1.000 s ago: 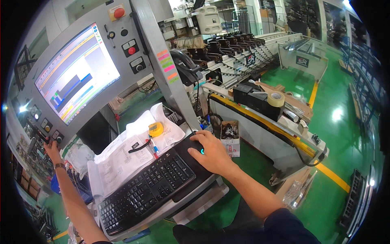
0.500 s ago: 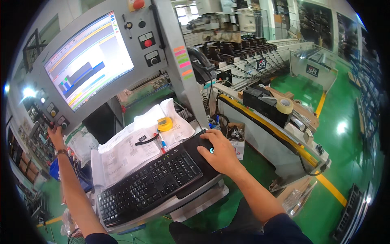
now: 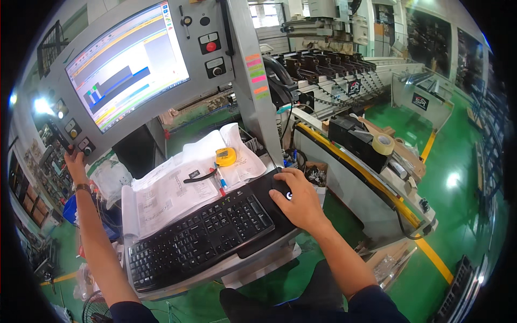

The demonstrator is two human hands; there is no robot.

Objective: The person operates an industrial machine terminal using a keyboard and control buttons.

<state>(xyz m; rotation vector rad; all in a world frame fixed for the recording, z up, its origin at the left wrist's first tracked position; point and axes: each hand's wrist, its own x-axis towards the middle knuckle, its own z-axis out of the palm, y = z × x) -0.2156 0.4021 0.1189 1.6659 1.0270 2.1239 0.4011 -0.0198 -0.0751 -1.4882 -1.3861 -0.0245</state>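
My right hand (image 3: 298,200) curls over a black computer mouse (image 3: 288,196) at the right end of the keyboard shelf. A black keyboard (image 3: 202,242) lies to its left. Reaching up on the left, my left hand (image 3: 77,163) has its fingers closed at the lower end of a dark handle (image 3: 58,134) on the edge of a grey control panel (image 3: 161,110); the fingertips are partly hidden. The panel's lit screen (image 3: 129,70) shows a blue and grey drawing. Behind the keyboard, printed drawing sheets (image 3: 156,207) carry a yellow tape measure (image 3: 225,156) and pens (image 3: 221,180).
Right of the shelf runs a machine guard with a yellow rail (image 3: 355,169), bearing a black box (image 3: 350,134) and a tape roll (image 3: 383,144). A carton (image 3: 318,177) stands below. A fan (image 3: 96,309) is at lower left.
The whole view has shifted, so the panel and shelf sit slightly farther right and higher. Both hands keep their places on the mouse and at the panel's edge.
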